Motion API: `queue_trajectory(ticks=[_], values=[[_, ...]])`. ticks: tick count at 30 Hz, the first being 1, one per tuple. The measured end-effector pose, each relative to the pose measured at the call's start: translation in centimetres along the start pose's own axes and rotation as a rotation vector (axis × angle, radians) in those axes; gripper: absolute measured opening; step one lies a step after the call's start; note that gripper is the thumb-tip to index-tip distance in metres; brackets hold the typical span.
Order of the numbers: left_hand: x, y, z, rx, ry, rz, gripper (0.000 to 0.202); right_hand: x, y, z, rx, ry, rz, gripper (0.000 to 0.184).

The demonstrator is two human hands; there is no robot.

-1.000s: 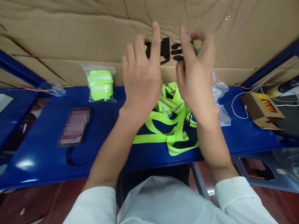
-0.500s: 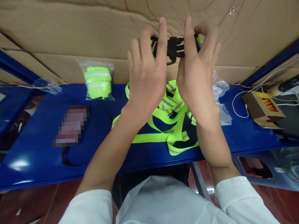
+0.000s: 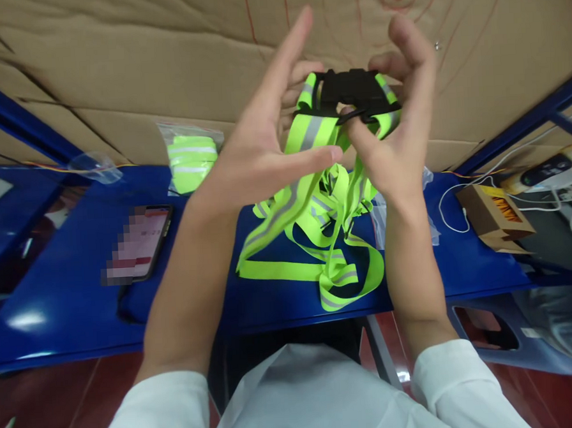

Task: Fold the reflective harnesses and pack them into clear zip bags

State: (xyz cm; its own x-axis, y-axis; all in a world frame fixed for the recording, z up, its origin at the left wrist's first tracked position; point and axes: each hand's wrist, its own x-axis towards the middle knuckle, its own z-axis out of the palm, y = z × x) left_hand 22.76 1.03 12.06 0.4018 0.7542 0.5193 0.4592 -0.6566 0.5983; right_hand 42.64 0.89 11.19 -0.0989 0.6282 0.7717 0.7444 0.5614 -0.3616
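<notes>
Blue bench (image 3: 70, 295), cardboard behind. Black buckle (image 3: 351, 94) is held raised above the bench, pinched by the right hand (image 3: 398, 150). Left hand (image 3: 259, 158) is spread, thumb laid on the neon straps (image 3: 312, 264) trailing down. Webbing is best fed flat, untwisted, at the buckle.

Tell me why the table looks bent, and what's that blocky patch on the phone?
Head view: the wide lens bows the blue table along its edge; pale glare sits on its left part; the phone screen is pixelated; the black buckle looks sharp, the lower right corner smeared.
</notes>
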Motion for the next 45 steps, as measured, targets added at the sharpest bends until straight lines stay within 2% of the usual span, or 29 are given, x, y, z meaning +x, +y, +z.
queue_trajectory(ticks=[2, 4, 7, 9, 11, 14, 16, 18, 20, 21, 23, 25, 30, 32, 35, 40, 42, 45], values=[[0.2, -0.4, 0.1, -0.060, -0.015, -0.044, 0.092, 0.2, 0.3, 0.2, 0.039, 0.045, 0.010, 0.078], [0.6, -0.9, 1.0, -0.062, 0.008, -0.060, 0.081, 0.3, 0.2, 0.4, -0.006, 0.037, 0.048, 0.078], [1.4, -1.7, 2.6, -0.134, 0.064, -0.002, 0.060, 0.3, 0.2, 0.2, -0.023, -0.017, 0.084, 0.081], [1.6, -2.0, 3.1, -0.290, 0.104, 0.022, 0.051, 0.3, 0.7, -0.2, 0.125, -0.046, 0.064, 0.079], [1.7, -2.0, 3.1, -0.432, 0.140, -0.033, 0.043, 0.2, 1.3, -0.6, 0.373, -0.099, 0.076, 0.075], [1.7, -1.9, 3.2, -0.528, 0.222, -0.148, 0.035, 0.1, 1.4, -0.5, 0.715, -0.308, 0.249, 0.063], [1.8, -1.9, 3.4, -0.547, 0.251, -0.169, 0.033, 0.0, 0.9, -0.1, 0.834, -0.453, 0.389, 0.057], [1.9, -2.1, 3.6, -0.503, 0.207, -0.202, 0.046, -0.1, 0.5, 0.5, 0.870, -0.482, 0.455, 0.054], [1.8, -2.3, 3.3, -0.431, 0.138, -0.263, 0.063, -0.1, 0.4, 0.7, 0.817, -0.412, 0.474, 0.052], [1.7, -2.4, 3.0, -0.416, 0.116, -0.297, 0.064, -0.1, 0.4, 0.8, 0.767, -0.372, 0.483, 0.051], [1.4, -2.5, 2.3, -0.471, 0.100, -0.350, 0.056, -0.1, 0.8, 0.6, 0.693, -0.327, 0.501, 0.046], [1.3, -2.5, 1.7, -0.649, 0.071, -0.370, 0.048, 0.0, 1.1, 0.3, 0.731, -0.314, 0.501, 0.043], [1.8, -2.0, 1.8, -1.152, -0.178, -0.442, 0.029, 0.2, 1.8, -0.4, 0.914, -0.406, 0.534, 0.040], [2.0, -2.0, 1.9, -1.233, -0.198, -0.486, 0.021, 0.3, 2.2, -0.6, 0.924, -0.445, 0.565, 0.039], [1.9, -1.9, 1.8, -1.134, -0.107, -0.494, 0.026, 0.3, 2.7, -0.5, 0.947, -0.493, 0.598, 0.036], [1.3, -1.8, 1.6, -0.759, -0.034, -0.363, 0.042, 0.3, 2.5, 0.3, 1.034, -0.509, 0.560, 0.032], [1.2, -2.1, 2.0, -0.722, -0.014, -0.324, 0.040, 0.3, 2.4, 0.5, 1.058, -0.504, 0.546, 0.031], [1.4, -2.7, 2.9, -0.763, 0.002, -0.269, 0.027, 0.2, 2.2, 0.7, 1.105, -0.530, 0.547, 0.032]])
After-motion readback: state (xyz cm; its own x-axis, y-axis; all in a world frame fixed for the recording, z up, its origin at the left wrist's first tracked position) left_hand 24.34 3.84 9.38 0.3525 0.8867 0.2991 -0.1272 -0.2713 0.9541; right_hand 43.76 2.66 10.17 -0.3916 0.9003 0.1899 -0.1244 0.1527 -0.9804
